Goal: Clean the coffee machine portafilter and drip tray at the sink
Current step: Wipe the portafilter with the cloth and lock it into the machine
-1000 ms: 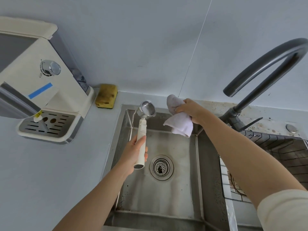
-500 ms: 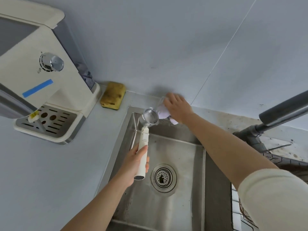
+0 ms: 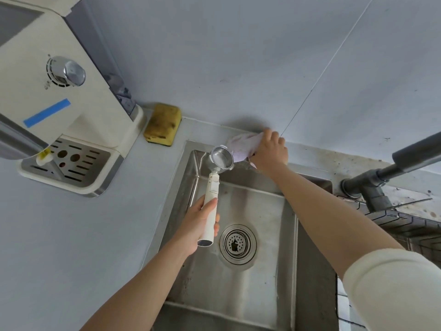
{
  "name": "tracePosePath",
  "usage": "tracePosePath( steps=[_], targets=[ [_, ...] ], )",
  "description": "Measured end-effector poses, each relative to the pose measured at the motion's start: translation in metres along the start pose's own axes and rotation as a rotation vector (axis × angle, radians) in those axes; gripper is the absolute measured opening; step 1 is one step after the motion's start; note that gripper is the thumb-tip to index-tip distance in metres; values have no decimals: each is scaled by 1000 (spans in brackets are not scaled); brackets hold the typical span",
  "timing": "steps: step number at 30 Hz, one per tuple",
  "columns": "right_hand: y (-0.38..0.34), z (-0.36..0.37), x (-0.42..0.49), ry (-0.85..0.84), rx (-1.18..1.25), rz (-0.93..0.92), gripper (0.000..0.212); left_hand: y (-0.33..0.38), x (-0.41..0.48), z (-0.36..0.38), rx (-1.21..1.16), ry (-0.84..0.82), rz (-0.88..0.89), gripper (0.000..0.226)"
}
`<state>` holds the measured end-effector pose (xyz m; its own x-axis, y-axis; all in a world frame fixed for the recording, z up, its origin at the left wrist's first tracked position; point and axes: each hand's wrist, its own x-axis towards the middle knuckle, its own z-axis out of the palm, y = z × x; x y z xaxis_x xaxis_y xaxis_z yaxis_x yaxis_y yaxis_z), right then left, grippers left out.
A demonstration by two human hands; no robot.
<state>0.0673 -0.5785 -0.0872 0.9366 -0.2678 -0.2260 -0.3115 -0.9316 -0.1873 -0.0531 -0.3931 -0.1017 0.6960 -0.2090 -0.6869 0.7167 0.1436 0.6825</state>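
Head view: left hand (image 3: 196, 226) grips the portafilter (image 3: 212, 192) over the sink (image 3: 250, 295); right hand (image 3: 268, 151) clutches a cloth (image 3: 243, 144).

Coffee machine (image 3: 78, 111): cream, with a blue tape strip (image 3: 47, 112); drip tray (image 3: 71, 163) grille silver, slotted. Portafilter (image 3: 211, 206): white handle, silver basket; cloth (image 3: 243, 145) pale lilac. Sponge (image 3: 162, 124): yellow, brown-stained; sink (image 3: 250, 283) steel grey; tap (image 3: 372, 185) dark grey.
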Motion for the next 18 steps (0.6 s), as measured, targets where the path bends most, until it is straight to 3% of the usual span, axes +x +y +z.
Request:
tracePosePath(
  steps=[2,4,11,14,18],
  targets=[
    [3,1,-2,-45,124,77,61,1,1,0,-5,4,6,6],
    [3,0,-2,-21,141,25,52,2,2,1,-18,6,7,7],
    [17,-18,3,215,-572,-433,56,6,3,3,-22,-19,18,6],
    [33,-9,1,38,-630,-407,57,5,2,5,-13,-13,17,7],
    [43,-2,-2,-177,-448,-256,62,5,-1,9,-28,-20,-5,6]
  ],
)
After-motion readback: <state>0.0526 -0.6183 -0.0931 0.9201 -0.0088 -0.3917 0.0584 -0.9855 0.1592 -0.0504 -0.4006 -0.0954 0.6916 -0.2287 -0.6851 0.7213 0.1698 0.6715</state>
